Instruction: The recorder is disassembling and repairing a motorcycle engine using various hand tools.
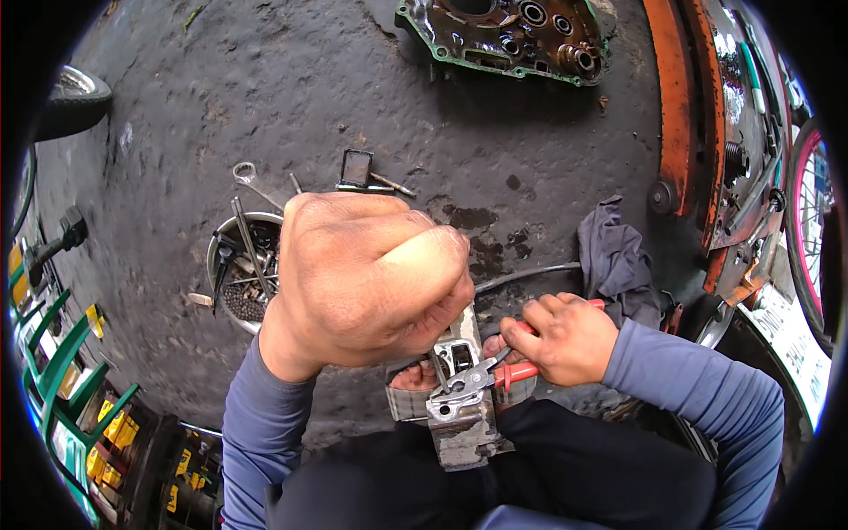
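Note:
My left hand [371, 274] is raised close to the camera in a closed fist, and whatever its fingers hold is hidden behind it. Red-handled pliers [472, 382] are in the grip of my right hand [565, 340]. Their jaws lie over a small silver metal engine part [448, 411], where a short thin rod stands by the jaw tips. That part rests on a worn metal block [464, 448] between my knees. Below the fist, my sandalled feet flank the block, partly covered.
Left of the fist, a round bowl [213, 265] holds tools and small metal pieces, with a ring spanner [247, 174] beside it. An oily engine casing [495, 55] lies far ahead. A grey rag [612, 250] and orange metal frame [670, 106] are at the right.

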A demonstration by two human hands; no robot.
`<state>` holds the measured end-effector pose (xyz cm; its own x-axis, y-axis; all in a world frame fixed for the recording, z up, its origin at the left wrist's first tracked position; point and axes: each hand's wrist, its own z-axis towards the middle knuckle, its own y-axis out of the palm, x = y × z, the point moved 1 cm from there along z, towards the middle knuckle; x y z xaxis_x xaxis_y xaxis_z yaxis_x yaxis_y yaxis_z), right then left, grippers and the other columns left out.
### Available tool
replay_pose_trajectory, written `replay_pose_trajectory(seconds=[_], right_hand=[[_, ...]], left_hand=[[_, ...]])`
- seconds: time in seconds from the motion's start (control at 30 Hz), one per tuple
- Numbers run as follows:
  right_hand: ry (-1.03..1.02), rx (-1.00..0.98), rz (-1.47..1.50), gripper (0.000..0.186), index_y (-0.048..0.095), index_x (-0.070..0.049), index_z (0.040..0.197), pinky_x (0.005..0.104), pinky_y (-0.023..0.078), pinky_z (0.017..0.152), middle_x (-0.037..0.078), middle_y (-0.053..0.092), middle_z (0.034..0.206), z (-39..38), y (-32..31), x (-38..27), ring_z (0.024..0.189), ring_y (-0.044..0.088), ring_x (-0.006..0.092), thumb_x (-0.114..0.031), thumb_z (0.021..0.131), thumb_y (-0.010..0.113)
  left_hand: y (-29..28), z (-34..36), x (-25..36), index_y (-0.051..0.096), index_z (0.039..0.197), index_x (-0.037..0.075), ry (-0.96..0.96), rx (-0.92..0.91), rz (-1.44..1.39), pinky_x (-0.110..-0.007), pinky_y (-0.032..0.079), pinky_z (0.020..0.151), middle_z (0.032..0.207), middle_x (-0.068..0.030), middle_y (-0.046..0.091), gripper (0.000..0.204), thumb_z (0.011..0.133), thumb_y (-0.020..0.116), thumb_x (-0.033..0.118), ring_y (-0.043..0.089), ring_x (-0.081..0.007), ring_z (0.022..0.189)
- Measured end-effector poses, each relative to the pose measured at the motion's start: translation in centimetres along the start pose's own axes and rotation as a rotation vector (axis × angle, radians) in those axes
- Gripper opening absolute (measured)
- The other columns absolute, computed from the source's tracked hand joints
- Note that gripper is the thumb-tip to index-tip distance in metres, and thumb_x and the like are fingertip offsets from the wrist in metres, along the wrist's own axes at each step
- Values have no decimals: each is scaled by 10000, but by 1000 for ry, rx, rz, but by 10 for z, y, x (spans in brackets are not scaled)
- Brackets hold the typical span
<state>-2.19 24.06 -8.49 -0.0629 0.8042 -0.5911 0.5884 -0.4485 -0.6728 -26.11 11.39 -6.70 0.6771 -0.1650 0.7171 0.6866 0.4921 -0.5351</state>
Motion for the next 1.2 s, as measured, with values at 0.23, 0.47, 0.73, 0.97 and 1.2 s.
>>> replay_pose_trajectory(seconds=[0.23,0.47,0.73,0.97,1.2], right_hand=[[-19,8,-18,376,602,-60,1214,406,525,675,122,604,853,0,1,3,763,647,289,-268,904,555],[-10,4,-10,358,603,-59,1190,419,534,695,124,613,874,0,-2,6,784,658,292,-276,909,559],[3,27,-87,347,605,-56,1184,389,503,785,103,617,924,-3,-11,-3,869,646,274,-256,906,553],[146,-68,-138,436,589,10,1256,370,470,792,105,600,946,-38,-73,-44,902,609,258,-179,863,569],[-1,-87,11,563,528,27,1334,427,459,919,185,615,1148,-21,-66,-41,1036,614,360,-64,788,629]], left_hand=[[19,-8,-2,317,576,106,-186,162,-506,-287,265,384,469,0,336,417,739,636,-107,346,-151,373],[41,-12,-15,300,542,87,-298,194,-1225,-284,260,412,471,-8,384,449,767,651,-80,344,-104,407],[51,-21,-37,442,616,56,-255,96,-1309,-295,260,463,541,-15,430,563,871,650,513,381,-106,484],[13,-61,-35,508,767,32,-325,395,-868,-243,281,560,689,4,490,488,920,682,462,391,-67,629],[48,-91,-45,590,911,24,-648,421,-593,-242,373,594,724,20,518,244,997,636,248,436,-64,667]])
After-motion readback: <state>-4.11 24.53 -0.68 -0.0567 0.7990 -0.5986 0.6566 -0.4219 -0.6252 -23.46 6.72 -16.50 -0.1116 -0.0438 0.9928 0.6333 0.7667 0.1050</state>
